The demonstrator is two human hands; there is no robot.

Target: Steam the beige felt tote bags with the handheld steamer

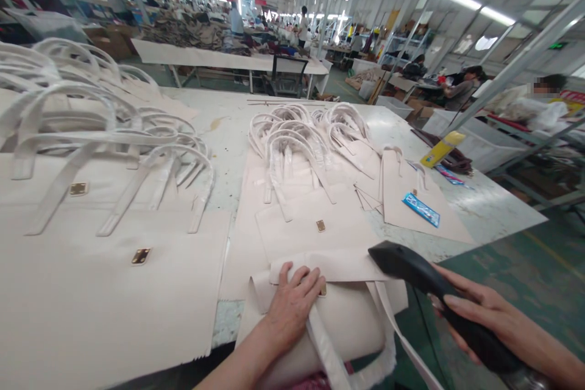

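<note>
My left hand (295,304) lies with spread fingers on a cream bag piece (340,265), pressing its folded-over top edge. A metal plate (322,290) shows partly beside those fingertips. Straps (326,341) hang down from this piece past the table edge. My right hand (484,308) is wrapped round a black handheld tool (423,277) with a tapered head; its exact kind is not clear. The tool's tip is at the right end of the folded edge; whether it touches cannot be told. Just behind lies another cream panel (297,231) with a small gold-coloured plate (320,226).
At left, cream panels (173,292) with looped, plastic-wrapped handles (114,134) are piled up. More handles (297,128) lie at the centre back. To the right are a blue packet (421,209) and a yellow box (442,148). A chair (287,76) stands behind the table (223,109).
</note>
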